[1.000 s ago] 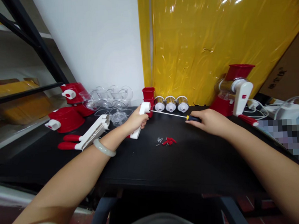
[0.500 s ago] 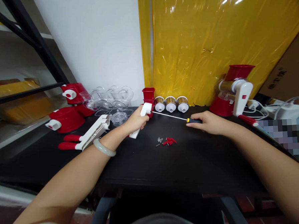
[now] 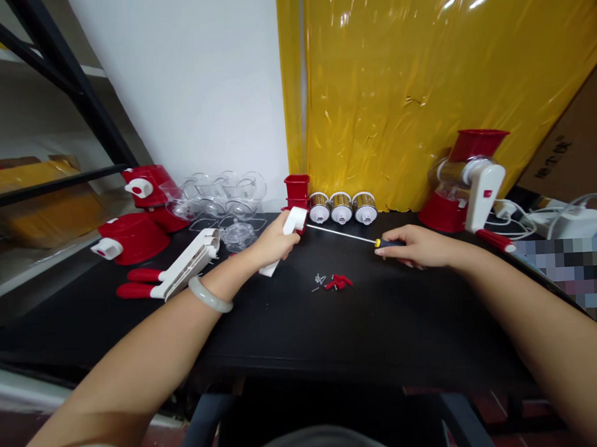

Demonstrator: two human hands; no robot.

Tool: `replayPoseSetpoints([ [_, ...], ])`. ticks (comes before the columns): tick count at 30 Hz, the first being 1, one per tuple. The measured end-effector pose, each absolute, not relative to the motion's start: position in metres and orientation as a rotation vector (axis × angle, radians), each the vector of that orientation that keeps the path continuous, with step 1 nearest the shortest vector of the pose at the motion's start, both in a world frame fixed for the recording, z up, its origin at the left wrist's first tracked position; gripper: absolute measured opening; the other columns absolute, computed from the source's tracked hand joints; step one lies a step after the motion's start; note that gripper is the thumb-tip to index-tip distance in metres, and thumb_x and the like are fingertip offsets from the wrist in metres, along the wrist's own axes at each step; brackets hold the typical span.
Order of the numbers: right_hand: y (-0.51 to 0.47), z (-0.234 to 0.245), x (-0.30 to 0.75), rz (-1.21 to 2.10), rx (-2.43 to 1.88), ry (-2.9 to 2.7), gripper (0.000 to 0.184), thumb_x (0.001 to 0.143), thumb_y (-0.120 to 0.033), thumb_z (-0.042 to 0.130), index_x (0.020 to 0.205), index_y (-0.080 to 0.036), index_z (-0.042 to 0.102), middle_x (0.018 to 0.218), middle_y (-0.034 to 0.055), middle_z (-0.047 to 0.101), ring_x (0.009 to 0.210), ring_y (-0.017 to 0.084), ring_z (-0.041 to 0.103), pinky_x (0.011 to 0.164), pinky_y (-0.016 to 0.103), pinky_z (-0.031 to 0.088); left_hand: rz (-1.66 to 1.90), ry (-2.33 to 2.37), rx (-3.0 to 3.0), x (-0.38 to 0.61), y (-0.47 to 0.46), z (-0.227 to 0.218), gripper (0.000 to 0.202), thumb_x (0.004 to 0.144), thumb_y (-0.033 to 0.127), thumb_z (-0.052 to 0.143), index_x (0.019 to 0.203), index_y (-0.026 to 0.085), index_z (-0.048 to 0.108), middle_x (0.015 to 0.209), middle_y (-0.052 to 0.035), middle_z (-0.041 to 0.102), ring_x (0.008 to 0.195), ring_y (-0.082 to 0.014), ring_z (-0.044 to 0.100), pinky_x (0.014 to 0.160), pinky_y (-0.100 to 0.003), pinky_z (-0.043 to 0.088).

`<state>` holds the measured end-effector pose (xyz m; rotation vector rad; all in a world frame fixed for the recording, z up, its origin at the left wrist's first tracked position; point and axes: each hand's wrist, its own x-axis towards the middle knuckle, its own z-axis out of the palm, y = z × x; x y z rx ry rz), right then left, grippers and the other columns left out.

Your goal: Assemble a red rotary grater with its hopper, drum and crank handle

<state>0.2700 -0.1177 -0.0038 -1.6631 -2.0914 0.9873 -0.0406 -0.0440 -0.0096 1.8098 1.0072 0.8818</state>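
Note:
My left hand [image 3: 272, 243] is closed around a white plastic crank handle [image 3: 285, 240], held tilted above the black table [image 3: 334, 328]. A pale bangle sits on that wrist. My right hand [image 3: 417, 246] grips the dark handle of a long screwdriver [image 3: 352, 236]. Its thin metal shaft points left, and the tip meets the round top end of the white handle. A small heap of screws and red plastic pegs [image 3: 333, 282] lies on the table between my hands.
Three metal grater drums [image 3: 341, 207] and a small red hopper [image 3: 296, 187] stand at the back. Left are red bases [image 3: 132, 237], clear bowls [image 3: 221, 191] and more white handles [image 3: 188, 264]. An assembled red-and-white grater [image 3: 469, 181] and white cables [image 3: 563, 219] are at the right.
Both hands have shifted slightly lower and right; the white handle has tilted a little, with the screwdriver tip still against its top end.

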Motion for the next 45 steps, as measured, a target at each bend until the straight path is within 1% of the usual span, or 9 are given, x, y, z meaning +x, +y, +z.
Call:
replayPoseSetpoints([
  [8, -0.1166, -0.0049, 0.2729, 1.102, -1.637, -2.055, 0.047, 0.079, -0.066, 0.06, 0.079, -0.019, 0.057, 0.051, -0.0056, 0.049, 0.038, 0.007, 0.043, 0.036, 0.019, 0.032, 0.876, 0.988, 1.86, -0.0425, -0.0401, -0.0139, 0.057, 0.065, 0.008, 0.05, 0.121, 0.019, 0.043, 0.052, 0.0096, 0.043, 0.036, -0.0101, 0.042, 0.038, -0.022, 0.033],
  [17, -0.1157, -0.0051, 0.2749, 1.196, -1.615, -2.03, 0.046, 0.08, -0.064, 0.06, 0.079, -0.018, 0.058, 0.049, -0.0062, 0.048, 0.036, 0.006, 0.04, 0.035, 0.019, 0.03, 0.885, 0.987, 1.914, -0.0444, -0.0392, -0.0161, 0.06, 0.067, 0.011, 0.052, 0.126, 0.02, 0.042, 0.06, 0.0079, 0.047, 0.038, -0.0097, 0.044, 0.038, -0.023, 0.034],
  [21, -0.116, -0.0047, 0.2755, 1.236, -1.599, -2.01, 0.045, 0.08, -0.062, 0.061, 0.08, -0.017, 0.059, 0.048, -0.0063, 0.047, 0.036, 0.005, 0.04, 0.035, 0.018, 0.029, 0.895, 0.987, 1.949, -0.0453, -0.0381, -0.0177, 0.061, 0.067, 0.012, 0.051, 0.127, 0.019, 0.042, 0.062, 0.0076, 0.048, 0.041, -0.0092, 0.045, 0.041, -0.022, 0.034],
  [28, -0.1151, -0.0055, 0.2762, 1.276, -1.572, -2.006, 0.045, 0.081, -0.061, 0.06, 0.08, -0.016, 0.06, 0.048, -0.0063, 0.047, 0.035, 0.005, 0.038, 0.035, 0.018, 0.028, 0.921, 0.977, 2.031, -0.0456, -0.0394, -0.0158, 0.059, 0.067, 0.014, 0.051, 0.126, 0.018, 0.044, 0.065, 0.007, 0.05, 0.05, -0.0104, 0.047, 0.05, -0.024, 0.039],
  [35, -0.1156, -0.0049, 0.2765, 1.299, -1.548, -2.025, 0.045, 0.082, -0.06, 0.059, 0.08, -0.016, 0.06, 0.045, -0.0068, 0.046, 0.034, 0.005, 0.038, 0.036, 0.018, 0.027, 0.924, 0.975, 2.049, -0.0457, -0.0401, -0.0156, 0.058, 0.068, 0.014, 0.051, 0.125, 0.017, 0.045, 0.069, 0.0049, 0.052, 0.055, -0.0119, 0.05, 0.052, -0.025, 0.04],
  [40, -0.115, -0.0051, 0.2764, 1.304, -1.555, -2.027, 0.046, 0.082, -0.062, 0.059, 0.08, -0.016, 0.06, 0.045, -0.0066, 0.047, 0.034, 0.005, 0.038, 0.036, 0.019, 0.027, 0.917, 1.004, 2.085, -0.0461, -0.0413, -0.0143, 0.054, 0.068, 0.013, 0.052, 0.122, 0.018, 0.047, 0.071, 0.0038, 0.054, 0.06, -0.0128, 0.053, 0.058, -0.026, 0.043],
  [45, -0.1134, -0.007, 0.2734, 1.248, -1.605, -2.04, 0.049, 0.079, -0.065, 0.059, 0.08, -0.016, 0.06, 0.046, -0.0057, 0.048, 0.036, 0.006, 0.042, 0.038, 0.02, 0.031, 0.873, 1.052, 2.065, -0.0455, -0.0419, -0.0136, 0.041, 0.069, 0.013, 0.053, 0.109, 0.019, 0.049, 0.067, 0.005, 0.052, 0.052, -0.0105, 0.049, 0.052, -0.024, 0.04],
])
